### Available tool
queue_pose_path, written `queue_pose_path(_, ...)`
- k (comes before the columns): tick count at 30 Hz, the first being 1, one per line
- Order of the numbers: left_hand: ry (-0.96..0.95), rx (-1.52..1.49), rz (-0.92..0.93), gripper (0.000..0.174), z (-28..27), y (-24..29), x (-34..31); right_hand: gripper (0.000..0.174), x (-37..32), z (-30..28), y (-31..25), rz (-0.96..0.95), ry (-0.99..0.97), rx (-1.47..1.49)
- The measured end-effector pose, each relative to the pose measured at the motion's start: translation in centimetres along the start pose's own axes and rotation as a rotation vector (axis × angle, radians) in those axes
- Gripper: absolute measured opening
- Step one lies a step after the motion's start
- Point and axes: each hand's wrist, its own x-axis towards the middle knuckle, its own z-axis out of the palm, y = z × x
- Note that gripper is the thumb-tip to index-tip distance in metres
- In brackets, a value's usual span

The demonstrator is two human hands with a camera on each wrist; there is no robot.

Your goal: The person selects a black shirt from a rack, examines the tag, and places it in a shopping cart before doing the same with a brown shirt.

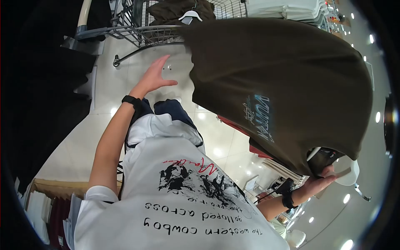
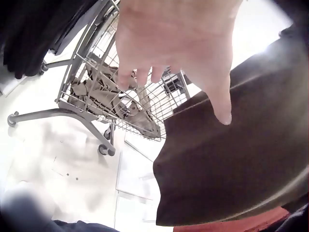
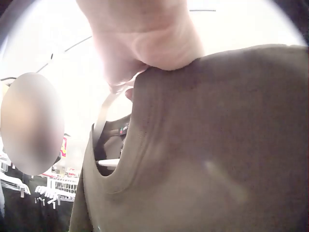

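Observation:
A dark brown T-shirt (image 1: 283, 75) with blue and white lettering hangs spread out on a white hanger (image 1: 349, 173). My right hand (image 1: 314, 187) grips the hanger at the shirt's collar, and its fingers are partly hidden by the cloth. In the right wrist view, that hand (image 3: 145, 46) sits at the shoulder beside the neck opening, where a label shows inside. My left hand (image 1: 156, 75) is held in the air with thumb spread, near the shirt's hem. The left wrist view shows this hand (image 2: 176, 43) holding nothing, its thumb overlapping the brown cloth.
A wire shopping cart (image 1: 137, 33) stands ahead, with brown garments (image 1: 166, 12) and a hanger inside. Folded white clothes (image 1: 287, 9) are stacked beyond it. Dark clothing (image 1: 41, 91) hangs at the left. More garments (image 1: 56, 216) hang behind at lower left.

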Motion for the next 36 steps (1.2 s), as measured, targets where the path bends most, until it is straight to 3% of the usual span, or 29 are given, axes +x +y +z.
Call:
queue_pose_path(1, -0.021, 0.012, 0.048, 0.101, 0.2, -0.1, 0.4, 0.056, 0.0, 0.4, -0.9, 0.01, 0.066, -0.008)
queue_pose_path(2, -0.058, -0.024, 0.02, 0.117, 0.6, -0.3, 0.7, 0.056, 0.0, 0.8, -1.2, 0.021, 0.133, -0.014)
queue_pose_path(4, 0.052, -0.053, 0.063, 0.121, 0.8, 1.0, 1.3, 0.054, 0.4, -0.7, -0.7, 0.094, 0.185, 0.049)
queue_pose_path(8, 0.056, 0.025, 0.098, 0.121, 1.2, 0.5, 2.4, 0.054, 1.0, -1.9, -0.6, 0.205, 0.385, 0.073)
queue_pose_path(9, 0.071, 0.029, 0.188, 0.086, 1.1, 0.0, 2.6, 0.054, 1.3, -2.5, -0.4, 0.212, 0.39, 0.077)
queue_pose_path(12, -0.192, -0.348, -0.11, 0.046, 0.5, -0.9, 3.8, 0.051, 1.2, -3.3, 0.3, 0.216, 0.386, 0.084)
queue_pose_path(13, 0.068, -0.309, 0.077, 0.028, 0.3, 0.8, 3.3, 0.05, 1.3, -4.0, 0.1, 0.212, 0.381, 0.082)
queue_pose_path(16, 0.123, -0.342, 0.091, 0.03, -0.4, 1.1, 4.1, 0.049, 1.7, -6.6, 2.0, 0.209, 0.312, 0.12)
queue_pose_path(17, 0.173, -0.213, 0.048, 0.029, 0.4, -0.7, 4.7, 0.048, 1.8, -6.7, 2.4, 0.197, 0.313, 0.126)
queue_pose_path(20, 0.062, -0.194, 0.003, 0.03, -1.8, 3.0, 3.6, 0.048, 2.0, -7.0, 3.3, 0.2, 0.31, 0.166)
queue_pose_path(21, 0.117, -0.196, 0.116, 0.029, -1.7, 3.1, 3.4, 0.047, 2.0, -7.1, 3.5, 0.199, 0.31, 0.151)
queue_pose_path(24, -0.028, -0.013, -0.085, 0.029, -2.8, 3.4, 2.1, 0.046, 2.0, -6.8, 3.9, 0.185, 0.285, 0.083)
queue_pose_path(27, 0.008, -0.106, -0.224, 0.036, -3.9, 4.6, 0.3, 0.046, 1.0, -5.2, 4.9, 0.121, 0.283, -0.042)
queue_pose_path(32, 0.166, -0.021, -0.011, 0.063, -6.4, 10.1, -0.6, 0.039, -1.0, -4.4, 8.3, 0.053, -0.051, -0.09)
queue_pose_path(34, 0.166, -0.007, 0.087, 0.071, -7.5, 12.6, -0.4, 0.025, -1.7, -4.7, 9.3, 0.131, -0.109, -0.08)
queue_pose_path(35, 0.124, -0.005, 0.151, 0.077, -8.1, 14.1, -0.4, 0.016, -2.4, -3.9, 9.4, 0.167, -0.012, -0.109)
queue_pose_path(36, 0.081, -0.004, 0.216, 0.083, -8.6, 16.0, -0.5, 0.021, -2.7, -3.4, 8.5, 0.112, -0.058, -0.188)
